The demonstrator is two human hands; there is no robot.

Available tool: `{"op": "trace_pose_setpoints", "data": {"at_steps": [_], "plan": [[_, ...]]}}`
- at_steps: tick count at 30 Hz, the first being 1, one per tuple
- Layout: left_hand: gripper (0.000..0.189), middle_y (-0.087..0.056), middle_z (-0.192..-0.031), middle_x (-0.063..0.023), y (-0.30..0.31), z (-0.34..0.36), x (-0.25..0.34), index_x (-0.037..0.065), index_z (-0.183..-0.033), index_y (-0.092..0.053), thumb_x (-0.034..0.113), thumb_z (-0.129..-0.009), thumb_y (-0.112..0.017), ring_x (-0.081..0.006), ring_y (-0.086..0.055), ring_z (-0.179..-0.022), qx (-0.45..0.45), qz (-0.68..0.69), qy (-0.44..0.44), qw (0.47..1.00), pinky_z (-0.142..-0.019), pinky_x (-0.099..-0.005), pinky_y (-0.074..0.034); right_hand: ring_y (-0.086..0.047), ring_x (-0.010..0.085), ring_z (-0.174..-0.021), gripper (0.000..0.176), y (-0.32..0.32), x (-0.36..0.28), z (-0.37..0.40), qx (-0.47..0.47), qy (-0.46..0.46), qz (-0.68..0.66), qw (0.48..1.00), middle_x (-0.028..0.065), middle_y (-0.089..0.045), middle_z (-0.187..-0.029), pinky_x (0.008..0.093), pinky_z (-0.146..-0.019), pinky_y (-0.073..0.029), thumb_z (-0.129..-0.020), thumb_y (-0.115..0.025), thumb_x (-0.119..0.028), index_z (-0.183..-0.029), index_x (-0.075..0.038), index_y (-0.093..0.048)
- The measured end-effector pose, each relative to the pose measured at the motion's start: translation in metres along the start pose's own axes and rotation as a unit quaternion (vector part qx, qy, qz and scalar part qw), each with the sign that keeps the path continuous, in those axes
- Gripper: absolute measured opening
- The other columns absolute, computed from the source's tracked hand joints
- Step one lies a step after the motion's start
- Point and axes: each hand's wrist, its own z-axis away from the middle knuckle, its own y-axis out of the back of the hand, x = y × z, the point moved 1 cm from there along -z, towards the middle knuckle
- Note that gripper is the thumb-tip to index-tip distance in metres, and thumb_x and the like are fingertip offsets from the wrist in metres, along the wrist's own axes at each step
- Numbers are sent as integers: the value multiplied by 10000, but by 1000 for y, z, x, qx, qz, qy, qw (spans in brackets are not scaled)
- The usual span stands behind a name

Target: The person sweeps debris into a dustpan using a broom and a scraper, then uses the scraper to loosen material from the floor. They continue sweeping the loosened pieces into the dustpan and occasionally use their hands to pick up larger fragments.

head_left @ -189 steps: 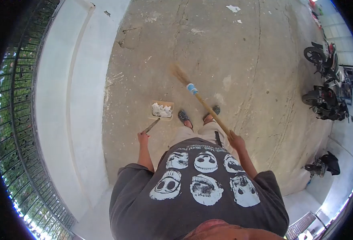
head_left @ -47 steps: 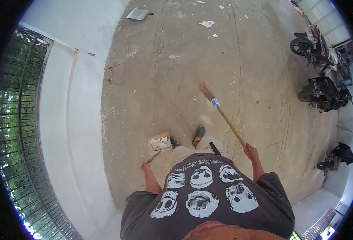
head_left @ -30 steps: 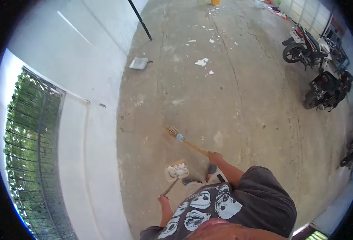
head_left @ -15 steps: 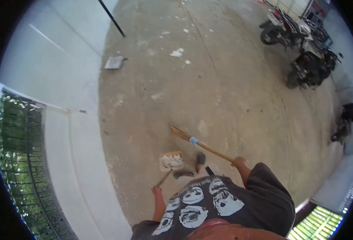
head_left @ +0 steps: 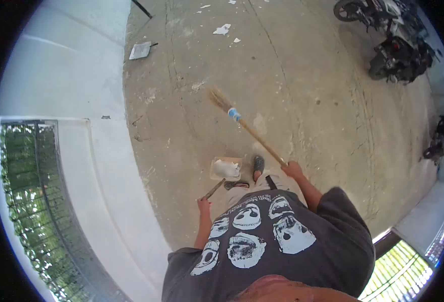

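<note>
My left hand (head_left: 204,204) is closed around the stick handle of a dustpan (head_left: 214,173). The pan is low over the floor in front of my feet; whether it touches is hard to tell. Pale whitish scraps (head_left: 226,167) lie inside it. My right hand (head_left: 293,170) grips the wooden handle of a broom (head_left: 258,137), which has a light blue band near its bristles. The slightly blurred bristles (head_left: 218,98) point forward and left, well beyond the dustpan.
White scraps (head_left: 222,29) are scattered on the cracked concrete floor (head_left: 312,131) ahead. A flat whitish piece (head_left: 140,50) lies by the left wall (head_left: 76,75). Motorcycles (head_left: 400,58) stand at the right. A barred window (head_left: 35,191) is at the left.
The broom's bristles have swung forward, away from the dustpan. The view has tilted down, so the floor and motorcycles appear higher. Both hands keep their grip.
</note>
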Motion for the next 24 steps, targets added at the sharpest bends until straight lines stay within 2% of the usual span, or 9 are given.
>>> {"op": "trace_pose_setpoints", "data": {"at_steps": [3, 6, 8, 11, 14, 18, 21, 23, 24], "plan": [[273, -514, -711, -117, -3, 28, 16, -49, -976, -445, 152, -798, -493, -201, -532, -472, 10, 103, 40, 994, -399, -298, -456, -597, 368, -815, 426, 15, -43, -41, 113, 62, 19, 992, 217, -609, -834, 443, -697, -483, -716, -615, -383, -903, -1, -588], [265, -514, -707, -116, -3, 41, 21, -55, -971, -447, 149, -806, -484, -190, -531, -474, 15, 133, 36, 990, -402, -296, -462, -602, 345, -823, 374, 41, -72, -63, 118, 29, 17, 992, 196, -612, -850, 435, -716, -488, -730, -619, -341, -916, -21, -568], [211, -462, -621, -80, -6, 35, 19, 3, -929, -432, 180, -829, -487, -165, -470, -443, 21, 140, 41, 989, -347, -274, -383, -601, 331, -841, 367, 52, -74, -64, 91, 0, 32, 995, 180, -614, -879, 420, -729, -490, -716, -637, -327, -908, -22, -569], [227, -486, -641, -98, -13, 32, 18, -11, -927, -434, 180, -819, -492, -165, -478, -452, 34, 49, 0, 998, -375, -282, -412, -597, 327, -856, 373, 31, -24, -53, 96, 35, 92, 991, 176, -614, -896, 414, -739, -488, -703, -651, -321, -919, -28, -570], [258, -516, -665, -112, -21, 36, 23, -31, -925, -444, 195, -814, -502, -177, -519, -479, 12, 33, -28, 999, -408, -296, -441, -595, 336, -854, 394, 21, 24, -4, 54, -9, 82, 995, 186, -615, -877, 420, -728, -488, -703, -643, -337, -920, -17, -568], [253, -518, -756, -120, -37, 46, 50, -32, -943, -455, 171, -809, -526, -182, -558, -555, 7, 12, -6, 1000, -431, -285, -478, -602, 348, -787, 414, -2, 72, 52, 24, -27, 77, 996, 205, -612, -795, 431, -688, -487, -699, -635, -359, -883, 7, -571], [290, -556, -803, -164, -49, 29, 58, -34, -954, -458, 200, -801, -537, -248, -592, -669, 10, -45, -10, 999, -531, -340, -495, -599, 361, -737, 413, -7, 87, 85, 37, -64, 26, 997, 216, -605, -758, 431, -654, -477, -687, -647, -371, -835, 9, -578], [324, -579, -887, -221, -61, -12, 29, -41, -965, -460, 225, -796, -536, -341, -585, -818, 37, -172, -49, 983, -680, -406, -472, -592, 370, -717, 396, -1, 91, 104, 70, -28, 25, 997, 221, -598, -750, 431, -629, -465, -692, -652, -370, -802, 3, -581], [324, -579, -887, -221, -62, -10, 40, -41, -965, -460, 225, -796, -536, -341, -585, -818, 33, -172, -42, 984, -680, -406, -472, -592, 370, -717, 396, 0, 87, 110, 67, -31, 31, 997, 221, -598, -750, 431, -629, -465, -692, -652, -370, -802, 3, -581]]}}
